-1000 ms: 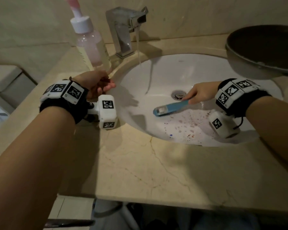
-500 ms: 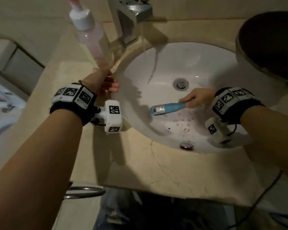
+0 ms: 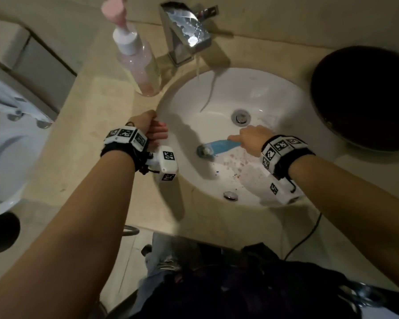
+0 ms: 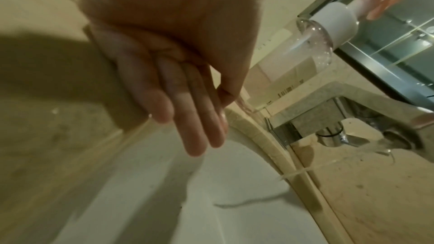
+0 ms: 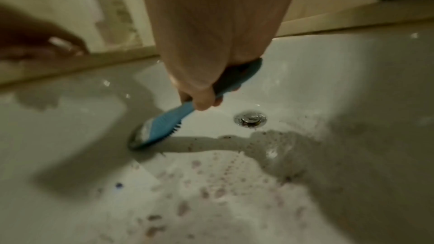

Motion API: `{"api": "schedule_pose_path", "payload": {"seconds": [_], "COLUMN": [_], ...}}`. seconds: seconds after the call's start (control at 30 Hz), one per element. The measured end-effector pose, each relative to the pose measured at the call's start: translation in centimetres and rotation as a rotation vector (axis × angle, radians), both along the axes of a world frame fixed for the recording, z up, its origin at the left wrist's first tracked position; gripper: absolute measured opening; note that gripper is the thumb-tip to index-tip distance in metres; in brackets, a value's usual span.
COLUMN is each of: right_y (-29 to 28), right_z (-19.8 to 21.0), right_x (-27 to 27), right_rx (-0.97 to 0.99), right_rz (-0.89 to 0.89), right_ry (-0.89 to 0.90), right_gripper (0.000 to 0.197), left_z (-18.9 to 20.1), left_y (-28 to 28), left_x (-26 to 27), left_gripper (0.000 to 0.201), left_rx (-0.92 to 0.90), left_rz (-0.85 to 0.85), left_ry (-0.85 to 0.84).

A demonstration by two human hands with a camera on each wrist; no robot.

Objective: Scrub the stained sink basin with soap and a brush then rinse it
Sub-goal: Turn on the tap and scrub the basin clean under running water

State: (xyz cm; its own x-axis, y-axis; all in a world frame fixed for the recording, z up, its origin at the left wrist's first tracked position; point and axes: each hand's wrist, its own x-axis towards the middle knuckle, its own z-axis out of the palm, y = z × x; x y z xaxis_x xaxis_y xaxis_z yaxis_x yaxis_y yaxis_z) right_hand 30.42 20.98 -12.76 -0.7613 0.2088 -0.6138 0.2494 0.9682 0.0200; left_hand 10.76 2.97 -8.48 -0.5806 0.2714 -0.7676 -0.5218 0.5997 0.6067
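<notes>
Two hands at a stained basin as the brush swings down to the marks

Within the last second the right hand (image 3: 251, 140), fingers wrapped round the handle, has tipped the blue scrub brush (image 3: 217, 147) so that its bristled head now presses the white sink basin (image 3: 274, 93) at the left edge of the coloured spots (image 3: 235, 164), between the drain (image 3: 240, 116) and the near wall. The left hand (image 3: 153, 130) stays at the basin's left rim with fingers straight and relaxed, holding nothing, just short of the pink soap pump bottle (image 3: 138, 63) on the marble counter (image 3: 101, 139). A thin stream runs from the chrome faucet (image 3: 184, 35). Most spots look untouched, so scrubbing appears barely begun and rinsing lies ahead.
</notes>
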Motion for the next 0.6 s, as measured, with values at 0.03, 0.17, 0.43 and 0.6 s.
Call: {"api": "schedule_pose_path", "payload": {"seconds": [0.03, 0.17, 0.43, 0.6], "right_y": [0.0, -0.2, 0.1, 2.0], "right_z": [0.2, 0.9, 2.4, 1.8], "right_x": [0.1, -0.1, 0.6, 0.8], "right_rx": [0.03, 0.139, -0.002, -0.098], "right_rz": [0.075, 0.373, 0.258, 0.121], "right_ry": [0.005, 0.022, -0.256, -0.329], "right_gripper": [0.059, 0.074, 0.063, 0.06], "left_z": [-0.1, -0.2, 0.3, 0.1], "left_y": [-0.1, -0.3, -1.3, -1.3], "left_x": [-0.1, -0.3, 0.4, 0.8], "left_gripper": [0.04, 0.039, 0.033, 0.034], "left_rx": [0.004, 0.003, 0.041, 0.04], "left_rz": [0.002, -0.007, 0.002, 0.018], "left_ry": [-0.015, -0.011, -0.006, 0.037]}}
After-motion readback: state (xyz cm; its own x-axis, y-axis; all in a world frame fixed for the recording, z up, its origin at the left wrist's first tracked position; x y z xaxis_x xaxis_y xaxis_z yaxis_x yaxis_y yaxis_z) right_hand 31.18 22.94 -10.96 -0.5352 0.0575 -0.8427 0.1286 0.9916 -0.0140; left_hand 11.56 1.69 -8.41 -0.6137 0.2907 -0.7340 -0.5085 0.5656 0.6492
